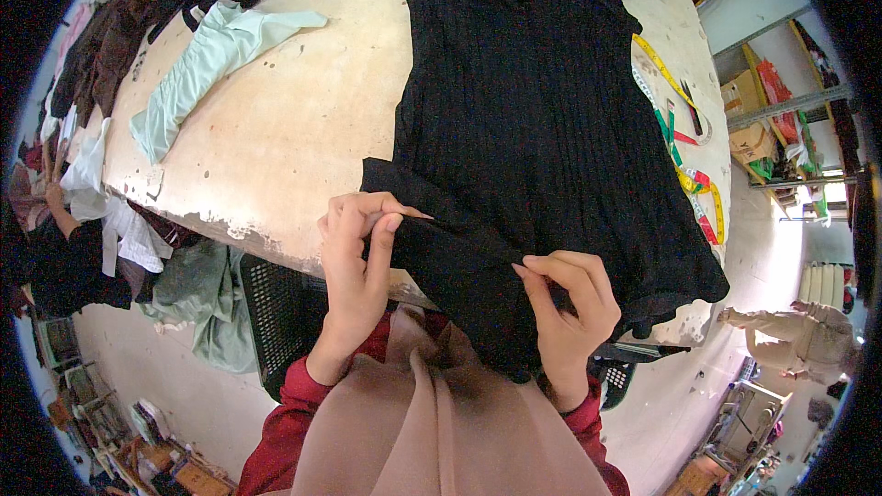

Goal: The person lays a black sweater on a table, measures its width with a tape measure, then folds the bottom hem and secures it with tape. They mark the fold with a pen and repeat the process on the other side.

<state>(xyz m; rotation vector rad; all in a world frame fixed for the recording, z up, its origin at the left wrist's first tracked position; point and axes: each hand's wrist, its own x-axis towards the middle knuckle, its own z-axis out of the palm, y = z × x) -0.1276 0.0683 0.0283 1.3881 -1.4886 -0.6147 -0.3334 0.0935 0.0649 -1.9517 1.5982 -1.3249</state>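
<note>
A black pleated garment (pixel 519 101) lies spread over the pale worktable (pixel 276 119), its lower end hanging past the near edge toward me. At that end my left hand (pixel 360 243) pinches black cloth between thumb and forefinger. A short way to the right, my right hand (pixel 571 298) pinches the same cloth, thumb against fingertips. Between both hands the fabric is drawn into a fold. Whether the pinched piece is a part of the garment or a separate strip, I cannot tell.
A pale mint cloth (pixel 207 60) lies at the left, near dark piled clothes (pixel 101 46). Measuring tapes (pixel 703 186) curl along the right edge. Below the table's left side stands a black perforated basket (pixel 276 321). Another person (pixel 69 248) is at the far left.
</note>
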